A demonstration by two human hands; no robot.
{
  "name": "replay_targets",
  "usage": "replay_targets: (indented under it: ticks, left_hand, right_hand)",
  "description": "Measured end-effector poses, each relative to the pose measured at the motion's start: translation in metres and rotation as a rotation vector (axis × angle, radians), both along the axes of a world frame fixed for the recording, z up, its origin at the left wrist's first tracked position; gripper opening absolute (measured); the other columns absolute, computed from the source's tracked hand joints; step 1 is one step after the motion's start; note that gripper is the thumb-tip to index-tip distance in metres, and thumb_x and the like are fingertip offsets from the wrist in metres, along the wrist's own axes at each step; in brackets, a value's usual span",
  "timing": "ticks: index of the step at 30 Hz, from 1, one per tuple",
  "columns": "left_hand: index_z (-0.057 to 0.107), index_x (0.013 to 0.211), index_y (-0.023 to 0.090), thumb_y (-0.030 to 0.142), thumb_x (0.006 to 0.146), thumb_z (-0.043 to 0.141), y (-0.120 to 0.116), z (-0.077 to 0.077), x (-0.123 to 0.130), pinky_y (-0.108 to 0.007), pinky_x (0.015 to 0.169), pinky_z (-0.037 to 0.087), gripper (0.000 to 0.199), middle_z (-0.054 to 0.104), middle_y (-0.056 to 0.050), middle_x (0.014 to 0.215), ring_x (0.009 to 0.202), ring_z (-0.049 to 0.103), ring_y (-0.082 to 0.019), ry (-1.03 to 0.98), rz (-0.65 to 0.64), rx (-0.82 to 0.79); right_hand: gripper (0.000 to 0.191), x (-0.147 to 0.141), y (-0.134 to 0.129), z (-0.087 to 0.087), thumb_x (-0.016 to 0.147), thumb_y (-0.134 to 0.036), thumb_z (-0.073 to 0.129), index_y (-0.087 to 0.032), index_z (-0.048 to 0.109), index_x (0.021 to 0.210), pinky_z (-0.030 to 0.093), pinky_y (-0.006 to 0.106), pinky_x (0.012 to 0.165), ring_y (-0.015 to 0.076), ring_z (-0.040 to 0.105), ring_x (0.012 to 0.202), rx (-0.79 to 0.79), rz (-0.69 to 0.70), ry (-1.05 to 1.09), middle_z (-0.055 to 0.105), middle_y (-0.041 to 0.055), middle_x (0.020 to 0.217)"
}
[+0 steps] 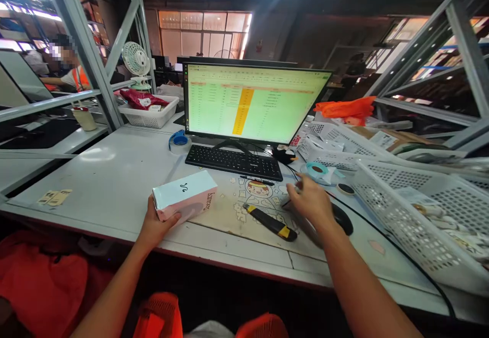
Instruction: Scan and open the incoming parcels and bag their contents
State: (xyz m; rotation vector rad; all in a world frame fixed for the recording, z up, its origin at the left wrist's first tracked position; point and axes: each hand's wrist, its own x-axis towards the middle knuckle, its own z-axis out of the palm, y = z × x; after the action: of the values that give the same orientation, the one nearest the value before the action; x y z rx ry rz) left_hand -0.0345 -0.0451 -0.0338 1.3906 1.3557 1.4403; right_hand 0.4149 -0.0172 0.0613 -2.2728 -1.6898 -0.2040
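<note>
A pink box with a pale top [185, 195] is in my left hand [158, 226], its fingers wrapped round the left end, above the front of the desk. A black squiggle marks the top, and dark lettering shows on the right end. My right hand [309, 200] hovers over the desk to the right, thumb and forefinger apart, with nothing seen between them. Below it lies a greyish object [305, 226], partly covered by the hand and hard to make out. The black mouse [342, 219] is just right of my wrist. A black and yellow utility knife [270, 222] lies between the hands.
A lit monitor [252, 104] stands behind a black keyboard [233, 162] and a pen [257, 180]. Tape rolls [179, 143] [317, 170] flank them. White baskets [412, 216] line the right; another basket [151, 118] sits back left. A cable runs along the right. A person is at far left.
</note>
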Motion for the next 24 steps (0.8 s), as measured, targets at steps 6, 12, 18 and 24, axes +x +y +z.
replay_targets:
  ticks: [6,12,18,24]
  left_hand:
    - [0.046,0.129,0.023,0.041,0.069,0.090,-0.001,-0.001,-0.001,-0.040,0.095,0.060,0.076,0.065,-0.011,0.127,0.114,0.068,-0.028,-0.010,0.013,-0.077]
    - [0.044,0.133,0.023,0.042,0.073,0.088,-0.003,0.000,0.000,-0.042,0.101,0.056,0.077,0.063,-0.012,0.130,0.118,0.066,-0.027,-0.021,-0.032,-0.067]
    - [0.048,0.129,0.023,0.045,0.069,0.089,-0.001,0.000,0.000,-0.040,0.098,0.057,0.075,0.065,-0.010,0.126,0.115,0.066,-0.027,-0.032,0.000,-0.054]
    - [0.055,0.120,0.021,0.055,0.056,0.091,-0.016,-0.008,-0.015,-0.053,0.108,0.052,0.082,0.066,-0.012,0.117,0.118,0.064,-0.036,0.073,-0.045,-0.067]
  right_hand:
    - [0.062,-0.050,0.088,-0.005,0.095,-0.023,0.058,-0.020,0.051,0.156,0.051,0.037,0.098,0.0302,0.068,0.115,-0.330,0.246,0.034,0.073,0.0152,0.123]
    - [0.049,-0.072,0.112,-0.019,0.094,-0.017,0.053,-0.009,0.065,0.140,0.050,0.046,0.101,0.0380,0.066,0.120,-0.355,0.171,0.027,0.068,0.0252,0.128]
    - [0.049,-0.096,0.099,0.011,0.103,-0.033,0.052,-0.014,0.060,0.147,0.051,0.042,0.104,0.0309,0.066,0.121,-0.276,0.265,0.085,0.068,0.0202,0.131]
    - [0.104,-0.169,-0.003,0.024,0.076,-0.053,0.087,-0.025,0.038,0.163,0.050,0.043,0.111,0.0334,0.052,0.140,-0.183,1.093,0.340,0.041,0.0158,0.162]
